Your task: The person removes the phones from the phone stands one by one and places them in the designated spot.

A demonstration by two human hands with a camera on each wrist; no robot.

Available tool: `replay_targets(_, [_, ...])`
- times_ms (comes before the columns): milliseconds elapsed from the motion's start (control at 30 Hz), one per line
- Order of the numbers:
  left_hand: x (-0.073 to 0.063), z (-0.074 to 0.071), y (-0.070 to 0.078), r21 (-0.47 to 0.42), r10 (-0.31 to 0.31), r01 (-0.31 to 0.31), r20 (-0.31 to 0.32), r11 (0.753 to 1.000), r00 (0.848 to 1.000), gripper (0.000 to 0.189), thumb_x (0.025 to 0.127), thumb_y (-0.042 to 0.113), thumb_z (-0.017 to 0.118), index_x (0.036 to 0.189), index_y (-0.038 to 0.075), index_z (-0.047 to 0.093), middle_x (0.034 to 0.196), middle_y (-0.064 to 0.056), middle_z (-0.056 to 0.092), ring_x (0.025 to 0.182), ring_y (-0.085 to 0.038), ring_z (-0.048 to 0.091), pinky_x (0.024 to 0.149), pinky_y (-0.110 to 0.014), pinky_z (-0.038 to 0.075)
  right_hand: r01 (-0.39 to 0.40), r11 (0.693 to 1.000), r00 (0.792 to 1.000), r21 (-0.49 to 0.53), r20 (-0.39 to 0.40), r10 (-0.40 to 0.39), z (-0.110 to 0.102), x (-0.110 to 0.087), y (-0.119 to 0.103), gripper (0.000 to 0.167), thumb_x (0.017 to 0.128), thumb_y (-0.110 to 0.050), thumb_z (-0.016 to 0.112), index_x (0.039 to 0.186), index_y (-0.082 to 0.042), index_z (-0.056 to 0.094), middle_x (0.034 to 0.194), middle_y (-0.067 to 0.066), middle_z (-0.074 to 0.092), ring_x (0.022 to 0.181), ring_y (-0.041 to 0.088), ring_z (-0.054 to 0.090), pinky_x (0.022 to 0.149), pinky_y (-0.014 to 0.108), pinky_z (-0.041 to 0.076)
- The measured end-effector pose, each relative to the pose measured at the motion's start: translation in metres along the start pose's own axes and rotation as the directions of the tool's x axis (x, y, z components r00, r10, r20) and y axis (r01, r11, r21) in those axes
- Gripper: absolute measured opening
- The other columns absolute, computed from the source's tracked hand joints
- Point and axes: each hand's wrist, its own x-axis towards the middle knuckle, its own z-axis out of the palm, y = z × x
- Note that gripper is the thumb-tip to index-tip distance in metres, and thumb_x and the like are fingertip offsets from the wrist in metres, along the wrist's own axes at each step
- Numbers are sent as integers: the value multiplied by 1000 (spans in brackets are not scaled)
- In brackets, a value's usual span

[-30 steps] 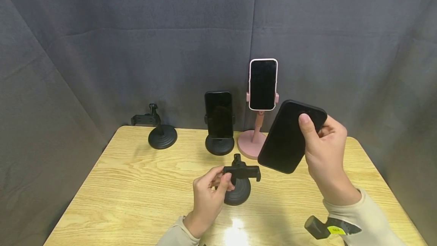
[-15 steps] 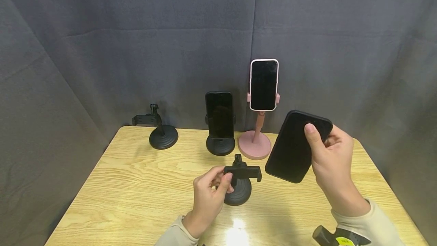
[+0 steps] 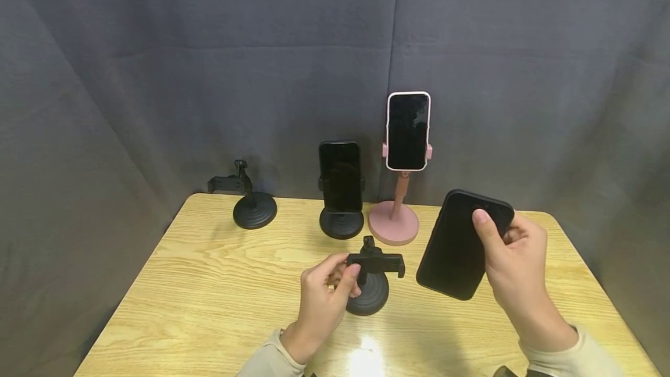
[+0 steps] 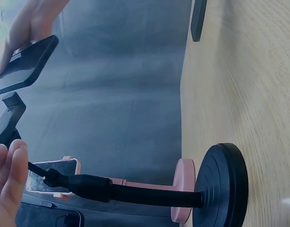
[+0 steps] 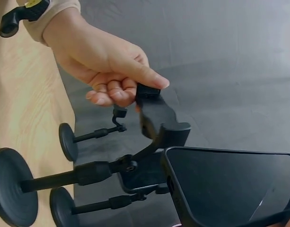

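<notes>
Far left on the wooden tabletop (image 3: 209,307) there's a small black stand (image 3: 255,212), holder jutting left. Nearer, the left hand (image 3: 320,304) has its fingers pinched on the left end of the clamp (image 3: 384,263) on the near stand (image 3: 367,300). Behind that, a dark phone (image 3: 340,176) sits upright in the middle stand (image 3: 341,226), then a pink-framed phone (image 3: 408,132) up on a taller pink stand (image 3: 394,223). Over on the right, the right hand (image 3: 518,272) has fingers and thumb clamped on a tilted black phone (image 3: 452,249), lifted above the tabletop, apart from the clamp.
</notes>
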Motion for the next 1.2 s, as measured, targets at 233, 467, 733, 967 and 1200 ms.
replay_targets(233, [1, -2, 1, 0, -8, 8, 22, 1000, 1000, 6, 96, -3, 63, 99, -6, 67, 65, -11, 69, 52, -11, 65, 50, -15, 56, -63, 997, 998, -48, -12, 63, -9, -10, 12, 22, 98, 6, 58, 85, -4, 72, 74, 0, 78, 63, 11, 75, 54, 24, 60])
replay_targets(467, [1, -3, -1, 0, -23, 23, 41, 1000, 999, 8, 97, -2, 61, 101, -4, 68, 65, -12, 69, 52, -10, 65, 51, -15, 56, -92, 993, 995, -72, 21, 94, -16, -18, 24, 23, 100, 5, 56, 88, -6, 72, 79, -1, 79, 67, 12, 76, 56, 26, 61])
replay_targets(733, [2, -5, 1, -68, -80, 86, 88, 994, 993, 9, 99, -3, 58, 103, -5, 66, 65, -15, 68, 51, -18, 67, 51, -20, 58, -125, 983, 991, -137, 38, 132, -18, -26, 39, 22, 102, -1, 56, 92, -12, 72, 83, -5, 79, 71, 10, 76, 59, 27, 62])
replay_targets(967, [4, -8, 4, -105, -121, 134, 129, 985, 984, 12, 100, -1, 57, 107, -7, 65, 66, -17, 68, 52, -17, 68, 50, -24, 59, -163, 979, 985, -126, 31, 168, -17, -34, 52, 22, 102, -2, 56, 93, -12, 72, 87, -6, 79, 75, 10, 77, 63, 27, 63])
replay_targets(1200, [6, -12, 8, -183, -247, 284, 200, 941, 948, 18, 101, 5, 59, 111, -10, 63, 73, -24, 71, 56, -15, 70, 52, -33, 61, -197, 971, 980, -134, 8, 199, -17, -40, 63, 23, 103, -5, 55, 92, -16, 71, 83, -7, 79, 74, 9, 76, 64, 25, 62])
